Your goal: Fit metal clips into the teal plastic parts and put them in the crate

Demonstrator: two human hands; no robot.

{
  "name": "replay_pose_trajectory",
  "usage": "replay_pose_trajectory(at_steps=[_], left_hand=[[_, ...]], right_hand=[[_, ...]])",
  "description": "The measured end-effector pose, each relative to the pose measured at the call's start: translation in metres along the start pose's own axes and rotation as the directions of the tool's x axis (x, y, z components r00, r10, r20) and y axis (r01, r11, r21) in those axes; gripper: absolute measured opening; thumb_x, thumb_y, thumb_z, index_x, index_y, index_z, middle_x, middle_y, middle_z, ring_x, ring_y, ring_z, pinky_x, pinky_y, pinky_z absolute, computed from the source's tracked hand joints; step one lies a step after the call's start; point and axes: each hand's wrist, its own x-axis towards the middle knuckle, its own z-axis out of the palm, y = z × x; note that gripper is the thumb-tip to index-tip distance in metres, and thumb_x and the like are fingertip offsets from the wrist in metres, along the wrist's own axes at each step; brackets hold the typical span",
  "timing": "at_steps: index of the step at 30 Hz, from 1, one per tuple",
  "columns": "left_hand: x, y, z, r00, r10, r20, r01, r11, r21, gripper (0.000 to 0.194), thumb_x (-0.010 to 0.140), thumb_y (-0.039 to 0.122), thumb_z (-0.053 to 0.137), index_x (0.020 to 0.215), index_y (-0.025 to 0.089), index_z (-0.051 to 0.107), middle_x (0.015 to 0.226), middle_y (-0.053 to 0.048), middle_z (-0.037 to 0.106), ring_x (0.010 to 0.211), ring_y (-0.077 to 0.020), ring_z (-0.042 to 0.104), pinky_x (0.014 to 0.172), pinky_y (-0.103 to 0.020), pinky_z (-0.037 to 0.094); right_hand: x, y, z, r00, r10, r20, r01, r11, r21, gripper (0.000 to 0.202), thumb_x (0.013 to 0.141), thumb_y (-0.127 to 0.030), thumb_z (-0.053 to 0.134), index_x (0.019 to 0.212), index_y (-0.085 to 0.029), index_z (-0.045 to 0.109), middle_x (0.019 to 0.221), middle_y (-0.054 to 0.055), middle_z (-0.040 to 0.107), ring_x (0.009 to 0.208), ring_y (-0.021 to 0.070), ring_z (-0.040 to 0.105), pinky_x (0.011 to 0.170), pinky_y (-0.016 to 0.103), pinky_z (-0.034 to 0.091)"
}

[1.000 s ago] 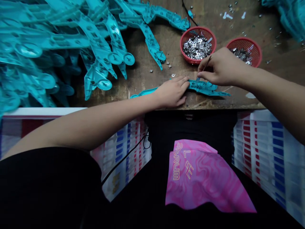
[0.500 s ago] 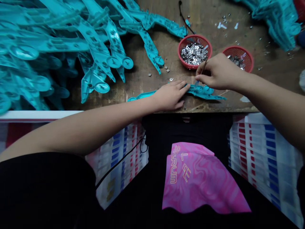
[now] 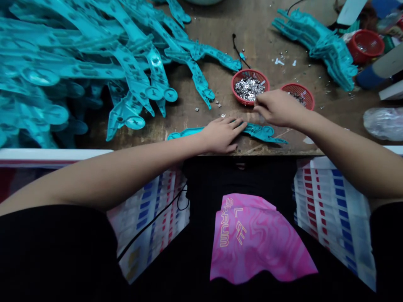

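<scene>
A long teal plastic part (image 3: 262, 132) lies near the table's front edge. My left hand (image 3: 222, 134) rests flat on its middle, fingers spread. Just above the part's right end, my right hand (image 3: 277, 107) is closed in a pinch; what it holds is too small or hidden to make out. Beyond it stands a red basket (image 3: 250, 87) full of small silvery metal pieces. A second red basket (image 3: 307, 95) with metal pieces is partly covered by my right hand.
Many teal parts (image 3: 63, 63) are heaped on the left. A teal stack (image 3: 327, 46), a red bowl (image 3: 365, 45) and a clear plastic bag (image 3: 384, 123) are at the right. Small metal pieces lie scattered on the wooden table (image 3: 220, 92).
The view has shifted, showing more of the table's right side. My right hand has lifted from the teal part, and the thin stick seen in its fingers earlier no longer shows clearly.
</scene>
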Motion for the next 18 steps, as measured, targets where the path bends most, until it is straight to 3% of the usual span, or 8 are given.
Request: replay_pose_trajectory(at_steps=[4,7,10,13,15,18], left_hand=[[0.0,-0.003,-0.004,0.999,0.018,0.033,-0.017,1.0,-0.013,0.095,0.124,0.04,0.069,0.208,0.01,0.036,0.213,-0.025,0.041,0.192,-0.0487,0.053,0.159,-0.069,0.048],[0.001,-0.004,-0.002,1.0,0.014,0.015,-0.014,1.0,-0.011,0.091,0.124,0.035,0.065,0.207,0.01,0.039,0.212,-0.024,0.044,0.189,-0.0501,0.056,0.156,-0.072,0.048],[0.003,-0.002,0.002,0.999,0.005,-0.032,-0.004,1.0,0.021,0.09,0.12,0.029,0.065,0.205,0.009,0.043,0.21,-0.026,0.046,0.18,-0.0516,0.063,0.148,-0.067,0.055],[0.002,0.001,0.001,0.997,0.034,-0.064,-0.029,0.997,0.072,0.091,0.114,0.025,0.069,0.201,0.007,0.051,0.207,-0.028,0.05,0.166,-0.0514,0.073,0.135,-0.062,0.063],[0.0,0.001,-0.005,0.994,0.055,-0.098,-0.045,0.994,0.101,0.088,0.112,0.025,0.071,0.197,0.007,0.057,0.202,-0.03,0.056,0.158,-0.0504,0.077,0.128,-0.06,0.065],[-0.009,0.0,-0.02,0.965,0.024,-0.262,0.016,0.989,0.147,0.082,0.116,0.026,0.07,0.195,0.009,0.059,0.201,-0.033,0.055,0.159,-0.0524,0.077,0.128,-0.065,0.064]], right_hand=[[0.004,0.026,0.008,0.996,0.084,-0.005,-0.084,0.993,-0.082,0.047,0.124,-0.051,0.062,0.147,-0.018,0.087,0.14,0.025,0.087,0.122,0.0432,0.08,0.103,0.049,0.063],[0.005,0.026,0.013,0.994,0.109,0.005,-0.108,0.988,-0.111,0.051,0.123,-0.05,0.068,0.155,-0.014,0.083,0.148,0.026,0.086,0.13,0.0455,0.081,0.107,0.051,0.064],[0.0,0.01,0.014,0.986,-0.028,0.164,0.038,0.997,-0.06,0.054,0.122,-0.057,0.076,0.157,-0.017,0.084,0.151,0.022,0.087,0.134,0.0444,0.082,0.109,0.049,0.063],[-0.008,-0.01,0.016,0.945,-0.155,0.289,0.187,0.979,-0.085,0.086,0.107,-0.064,0.096,0.176,-0.018,0.076,0.171,0.024,0.08,0.147,0.0499,0.077,0.12,0.055,0.061],[-0.011,-0.02,0.016,0.951,-0.154,0.268,0.199,0.968,-0.15,0.098,0.102,-0.059,0.1,0.184,-0.015,0.07,0.176,0.027,0.077,0.154,0.0532,0.072,0.126,0.06,0.058],[-0.016,-0.022,0.001,0.984,-0.128,0.127,0.148,0.976,-0.16,0.089,0.105,-0.047,0.09,0.185,-0.014,0.07,0.166,0.026,0.081,0.151,0.0511,0.073,0.126,0.061,0.058]])
